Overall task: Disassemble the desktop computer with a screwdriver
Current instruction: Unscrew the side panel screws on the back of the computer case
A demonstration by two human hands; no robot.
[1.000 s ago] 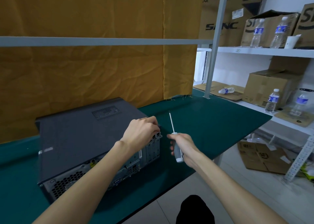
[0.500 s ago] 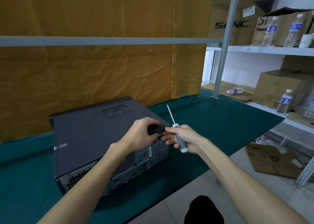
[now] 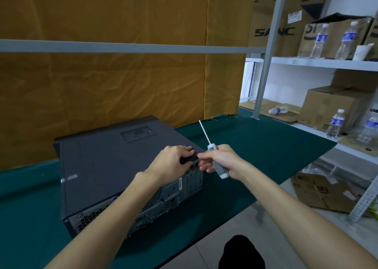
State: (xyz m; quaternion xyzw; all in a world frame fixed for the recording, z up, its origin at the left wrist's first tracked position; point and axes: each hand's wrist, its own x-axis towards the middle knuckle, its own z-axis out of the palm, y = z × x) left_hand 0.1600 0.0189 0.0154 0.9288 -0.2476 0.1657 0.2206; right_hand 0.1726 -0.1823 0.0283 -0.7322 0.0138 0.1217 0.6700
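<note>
Two hands are seen at the rear top corner of the desktop computer (image 3: pixel 106 166), which is laid on its side on the green worktop (image 3: pixel 255 146) with the port panel turned toward the person. A small black latch or tab (image 3: pixel 189 159) at that corner is gripped by the left hand (image 3: pixel 169 162), fingers curled over it, probably so the side cover can be released. The screwdriver (image 3: pixel 212 156) is held in the right hand (image 3: pixel 223 162), handle wrapped in the palm, shaft pointed up and away from the case, so it is judged parked rather than in use; the free fingertips of that hand are brought against the same tab, likely to help. No screw is seen engaged. Boxes and water bottles are seen on shelves well beyond the right hand.
</note>
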